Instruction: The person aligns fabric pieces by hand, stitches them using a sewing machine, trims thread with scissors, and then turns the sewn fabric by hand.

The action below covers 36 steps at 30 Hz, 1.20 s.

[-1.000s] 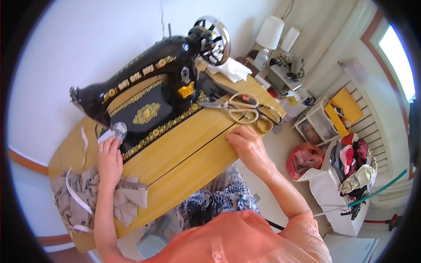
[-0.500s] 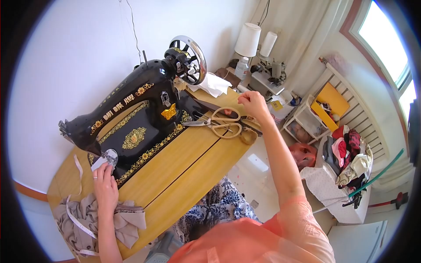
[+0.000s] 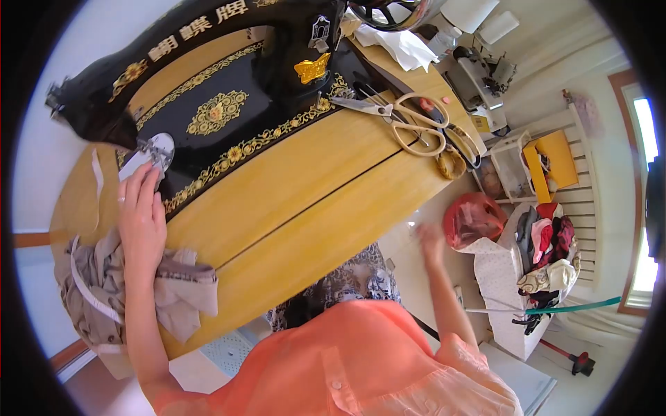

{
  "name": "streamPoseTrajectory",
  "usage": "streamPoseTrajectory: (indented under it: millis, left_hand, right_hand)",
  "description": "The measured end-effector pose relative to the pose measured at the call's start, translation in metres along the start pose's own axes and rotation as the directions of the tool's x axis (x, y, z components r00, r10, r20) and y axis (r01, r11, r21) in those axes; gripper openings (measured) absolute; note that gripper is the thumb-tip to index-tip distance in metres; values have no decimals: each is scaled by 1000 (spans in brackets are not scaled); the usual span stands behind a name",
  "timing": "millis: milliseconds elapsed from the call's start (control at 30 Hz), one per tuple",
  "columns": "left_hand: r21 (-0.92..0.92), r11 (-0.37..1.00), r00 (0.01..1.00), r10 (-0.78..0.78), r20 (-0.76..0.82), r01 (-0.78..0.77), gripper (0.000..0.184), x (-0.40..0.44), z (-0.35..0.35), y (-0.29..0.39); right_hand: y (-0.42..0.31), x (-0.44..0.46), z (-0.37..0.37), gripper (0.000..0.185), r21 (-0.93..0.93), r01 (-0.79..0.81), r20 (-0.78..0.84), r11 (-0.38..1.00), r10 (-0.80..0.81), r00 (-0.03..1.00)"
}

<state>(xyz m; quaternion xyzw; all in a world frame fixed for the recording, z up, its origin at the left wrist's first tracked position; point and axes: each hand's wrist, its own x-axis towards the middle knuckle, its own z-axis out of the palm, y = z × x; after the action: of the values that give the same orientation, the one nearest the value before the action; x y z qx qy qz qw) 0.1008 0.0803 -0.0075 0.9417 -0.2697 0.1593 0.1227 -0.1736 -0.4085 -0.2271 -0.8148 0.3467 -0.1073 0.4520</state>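
My left hand (image 3: 143, 215) rests at the needle end of the black sewing machine (image 3: 277, 83), its fingertips on a small pale piece (image 3: 136, 165) beside the presser foot. Under my left forearm lies bunched grey-brown cloth (image 3: 184, 295) with a white tape (image 3: 87, 288) across it. My right hand (image 3: 431, 239) is off the table's right edge, blurred by motion, so its fingers cannot be made out. Scissors with cream handles (image 3: 420, 125) lie open on the wooden table top (image 3: 305, 194), at the machine's right.
White cloth (image 3: 402, 45) lies behind the scissors. Right of the table are a red plastic bag (image 3: 475, 218), a white box heaped with clothes (image 3: 503, 291), a drawer unit with a yellow box (image 3: 555, 163) and a green stick (image 3: 583, 306). A narrow white strip (image 3: 98, 180) lies at the left.
My right hand has dropped from beyond the scissors to beside the table's front right edge. My left hand stays by the presser foot. The view has shifted closer to the table.
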Motion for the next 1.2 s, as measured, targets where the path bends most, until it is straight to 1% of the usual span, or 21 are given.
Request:
streamPoseTrajectory:
  millis: [33,67,100,167,333,400,467,500,600,633,700,800,900,933,967,1000,1033,1067,1133,1167,1200]
  left_hand:
    - [5,1000,1000,-2,10,2,37,0,-1,0]
    - [9,1000,1000,0,24,-1,38,1,-2,0]
    - [10,1000,998,-23,57,22,38,3,-4,4]
    - [73,997,994,-21,111,13,37,3,-6,2]
    - [58,998,990,-15,142,7,36,4,-7,-2]
    - [49,999,990,-4,143,-3,36,3,-5,-4]
    - [60,998,991,-12,133,4,36,3,-6,-6]
    - [66,998,991,-12,137,3,36,2,-6,-7]
    - [97,995,991,11,132,-24,37,-5,0,-23]
    - [129,990,993,36,116,-51,37,-6,1,-28]
    - [177,980,993,76,88,-91,36,-6,5,-38]
    - [186,979,992,60,110,-80,36,-1,2,-37]
    - [167,979,993,115,20,-117,36,5,11,-53]
    - [157,978,991,132,36,-136,36,-3,12,-61]
    - [165,976,989,138,44,-143,36,-10,13,-63]
    - [177,972,988,146,46,-152,36,-9,13,-63]
    - [192,967,986,161,35,-165,36,0,12,-62]
    - [192,965,984,177,29,-179,35,5,11,-64]
    - [182,969,985,171,6,-169,35,2,16,-62]
    - [142,982,992,129,-3,-128,35,-1,20,-56]
    - [119,991,997,71,-29,-68,35,-1,21,-48]
  right_hand:
    - [43,-41,11,29,-127,-202,317,971,233,919]
    - [65,-73,24,36,-460,-353,496,815,566,658]
    - [54,-111,21,41,-133,-502,614,854,469,635]
    - [119,-138,46,48,-26,-621,475,783,557,681]
    - [131,-157,78,68,-183,-773,241,608,790,564]
    - [70,-145,83,74,-61,-815,246,577,800,548]
    - [72,-139,97,82,-235,-763,313,603,790,528]
    - [68,-131,100,73,-309,-741,396,596,789,469]
    - [106,-152,108,64,-5,-764,586,646,621,521]
    - [109,-152,102,38,58,-704,588,707,546,597]
    - [123,-152,102,37,143,-613,576,777,438,690]
    - [143,-158,111,36,145,-603,556,784,440,705]
    - [152,-140,132,36,231,-511,420,828,389,820]
    - [157,-133,141,36,216,-503,379,837,403,833]
    - [151,-128,145,36,137,-539,370,831,462,806]
    - [127,-124,139,36,-34,-613,396,790,574,717]
    - [142,-123,153,39,47,-594,352,803,543,762]
    - [111,-122,137,39,43,-583,297,812,546,783]
    - [124,-122,142,38,30,-534,269,845,507,819]
    - [132,-124,142,37,60,-433,208,899,413,887]
    - [115,-121,130,36,83,-410,191,908,389,901]
